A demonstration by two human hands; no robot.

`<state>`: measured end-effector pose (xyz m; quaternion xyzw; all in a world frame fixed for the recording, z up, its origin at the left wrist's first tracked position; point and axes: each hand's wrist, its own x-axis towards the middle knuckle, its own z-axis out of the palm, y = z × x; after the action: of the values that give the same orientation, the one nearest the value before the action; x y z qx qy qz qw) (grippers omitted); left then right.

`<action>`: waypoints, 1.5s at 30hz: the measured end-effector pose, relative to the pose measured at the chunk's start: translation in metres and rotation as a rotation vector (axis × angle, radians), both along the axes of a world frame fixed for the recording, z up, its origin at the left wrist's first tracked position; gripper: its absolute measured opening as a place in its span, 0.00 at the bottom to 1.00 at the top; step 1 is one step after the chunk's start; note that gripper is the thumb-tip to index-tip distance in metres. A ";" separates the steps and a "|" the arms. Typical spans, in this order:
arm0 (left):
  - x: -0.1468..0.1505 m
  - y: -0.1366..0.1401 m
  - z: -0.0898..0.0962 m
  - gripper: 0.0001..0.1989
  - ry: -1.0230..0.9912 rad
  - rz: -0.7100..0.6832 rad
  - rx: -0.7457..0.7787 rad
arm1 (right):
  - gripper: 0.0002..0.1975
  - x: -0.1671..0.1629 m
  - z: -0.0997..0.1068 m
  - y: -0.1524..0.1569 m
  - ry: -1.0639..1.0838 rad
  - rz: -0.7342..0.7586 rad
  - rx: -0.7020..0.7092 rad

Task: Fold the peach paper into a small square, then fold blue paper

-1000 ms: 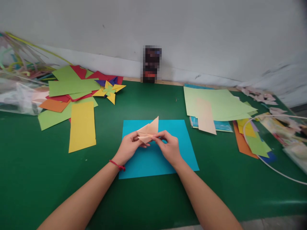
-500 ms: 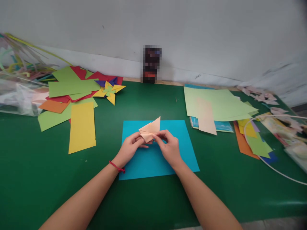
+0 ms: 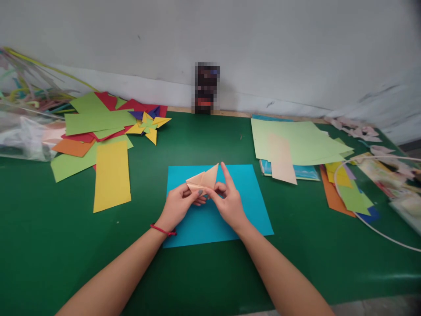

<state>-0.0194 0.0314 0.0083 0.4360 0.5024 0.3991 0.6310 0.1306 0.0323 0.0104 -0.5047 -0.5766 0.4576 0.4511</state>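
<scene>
Between my two hands is a small piece of folded peach paper [image 3: 204,179], with a pointed corner rising at its upper right. My left hand [image 3: 179,202] grips its lower left side, thumb on top and fingers curled beneath. On the lower right edge, the thumb of my right hand [image 3: 229,204] presses against the bent fingers, while the index finger points up beside the tall corner. Both hands are above a blue sheet of paper [image 3: 250,219] that lies on the green table [image 3: 138,254].
Left, coloured sheets including a yellow strip [image 3: 112,177] lie near a yellow-and-purple folded paper star [image 3: 149,126]. A blurred-out dark object [image 3: 206,87] leans on the wall. Right are pale green sheets [image 3: 296,140], a peach strip [image 3: 283,160] and a white cord [image 3: 362,226].
My right index finger has lifted off the paper and now points upward. The left thumb has come onto the front of the folded paper, whose lower flap now lies closer to the rest.
</scene>
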 end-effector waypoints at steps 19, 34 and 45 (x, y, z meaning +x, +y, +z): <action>-0.004 0.001 0.000 0.12 0.464 0.108 0.561 | 0.14 0.009 -0.012 0.013 0.154 0.083 -0.210; -0.006 0.001 0.001 0.04 0.586 0.073 0.623 | 0.13 0.008 -0.012 0.011 0.110 0.086 -0.173; -0.004 0.000 0.002 0.04 0.581 0.104 0.616 | 0.13 0.009 -0.010 0.011 0.064 0.109 -0.179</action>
<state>-0.0236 0.0312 0.0099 0.6725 0.5382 0.4224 0.2824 0.1395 0.0430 0.0006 -0.4960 -0.5453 0.5471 0.3966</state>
